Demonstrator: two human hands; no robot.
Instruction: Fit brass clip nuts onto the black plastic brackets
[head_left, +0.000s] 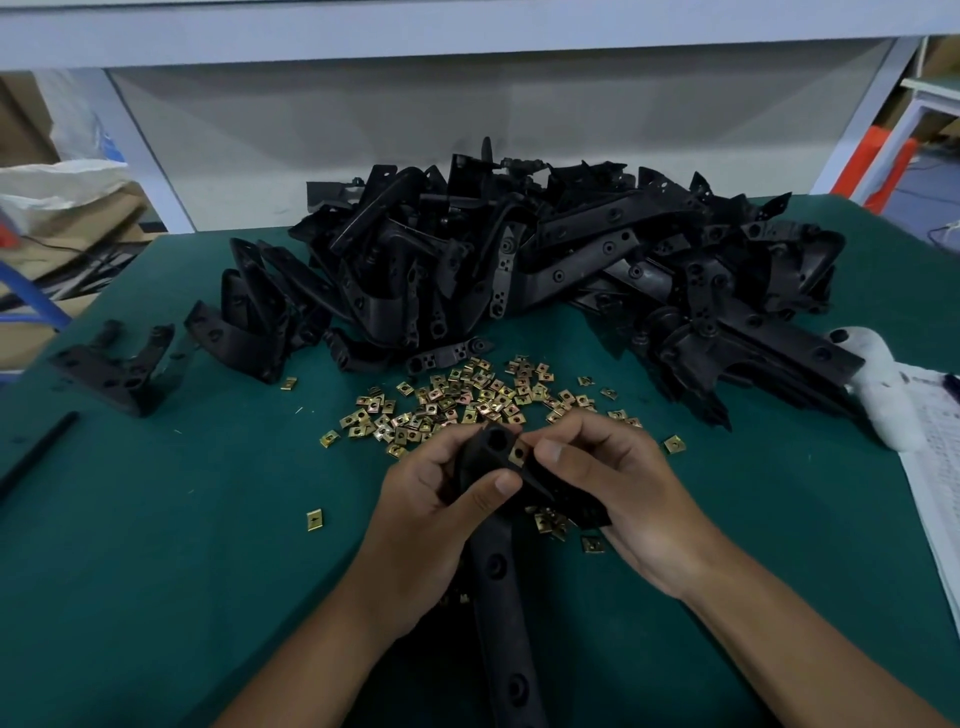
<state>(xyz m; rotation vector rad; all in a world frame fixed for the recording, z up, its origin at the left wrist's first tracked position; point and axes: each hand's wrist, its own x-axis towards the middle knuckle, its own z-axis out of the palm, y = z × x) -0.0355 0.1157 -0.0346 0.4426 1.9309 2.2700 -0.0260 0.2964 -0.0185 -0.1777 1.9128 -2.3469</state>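
Green table mat (156, 519) fills most of the view. Big heap of black plastic brackets (545, 260) sits at 12 o'clock, running toward 2 o'clock. One loose bracket (117, 369) lies apart at 9–10 o'clock, with a thin black rod (36, 452) just below it at 9. White cloth glove (878, 384) at 3 o'clock, lying against a printed sheet (935, 493) on the right edge.

Held bracket (501, 582): long arm runs from centre down to 6 o'clock, head end up between both hands. Left hand (431, 514) grips the head end, fingers curled round it, thumb pressed across the front. Right hand (623, 483) pinches a brass clip nut (518, 453) between thumb and forefinger, right against the bracket's top edge, beside the round hole. Cannot tell if the nut is seated.

Scatter of clip nuts (467, 400) on the mat just above the hands, between them and the heap. A few more nuts (553, 522) under the right palm; single stray nut (315, 519) at 8 o'clock of the hands, another (674, 444) at 2 o'clock of them.
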